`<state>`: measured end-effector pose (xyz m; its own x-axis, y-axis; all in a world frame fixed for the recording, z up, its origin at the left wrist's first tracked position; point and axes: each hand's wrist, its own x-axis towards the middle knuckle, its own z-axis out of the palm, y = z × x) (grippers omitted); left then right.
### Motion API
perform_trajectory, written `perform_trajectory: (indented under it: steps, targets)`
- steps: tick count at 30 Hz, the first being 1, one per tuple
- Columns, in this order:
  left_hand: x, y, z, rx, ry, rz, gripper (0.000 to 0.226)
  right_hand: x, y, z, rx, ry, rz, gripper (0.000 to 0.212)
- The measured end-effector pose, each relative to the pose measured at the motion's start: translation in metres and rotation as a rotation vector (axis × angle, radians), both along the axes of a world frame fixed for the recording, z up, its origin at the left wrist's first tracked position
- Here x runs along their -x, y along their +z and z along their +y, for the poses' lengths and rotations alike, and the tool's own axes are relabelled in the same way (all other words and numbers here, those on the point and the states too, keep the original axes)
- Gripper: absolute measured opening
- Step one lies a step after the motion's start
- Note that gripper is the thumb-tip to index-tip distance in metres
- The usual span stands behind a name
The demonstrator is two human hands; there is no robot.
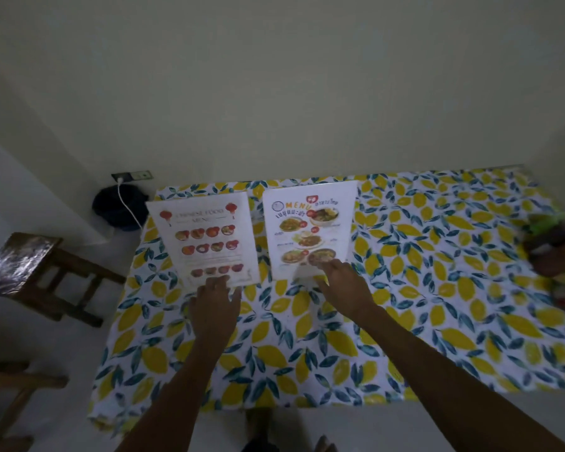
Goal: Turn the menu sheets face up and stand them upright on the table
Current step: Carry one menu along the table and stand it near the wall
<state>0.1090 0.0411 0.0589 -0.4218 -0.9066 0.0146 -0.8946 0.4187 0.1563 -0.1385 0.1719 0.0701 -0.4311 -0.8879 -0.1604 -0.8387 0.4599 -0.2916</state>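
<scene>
Touching face-up menu bases: left hand (215,300) spread, Chinese menu (206,238); right hand (341,280) spread, Thai menu (309,228).

Glossy menu sheets (209,236) on patterned tablecloth (405,288) (smooth, slightly shiny); wooden chair (62,272).

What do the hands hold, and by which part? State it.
Nothing is clearly gripped. The left hand has fingertips at the bottom edge of the Chinese food menu; the right hand touches the lower part of the Thai menu.
</scene>
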Motion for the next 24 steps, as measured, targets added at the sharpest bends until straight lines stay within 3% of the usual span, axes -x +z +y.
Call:
perform_trajectory:
  steps: [11, 18, 24]
  targets:
    - [0.095, 0.022, 0.018, -0.037, -0.063, 0.071, 0.058, 0.071, 0.003, 0.036, 0.013, -0.103, 0.019, 0.043]
    - [0.127, 0.008, 0.003, -0.278, 0.072, 0.243, 0.079, 0.095, -0.006, 0.005, 0.042, -0.185, -0.121, 0.046]
    - [0.136, -0.007, -0.015, -0.34, 0.104, 0.309, 0.065, 0.099, -0.019, -0.031, 0.129, -0.274, -0.182, 0.039]
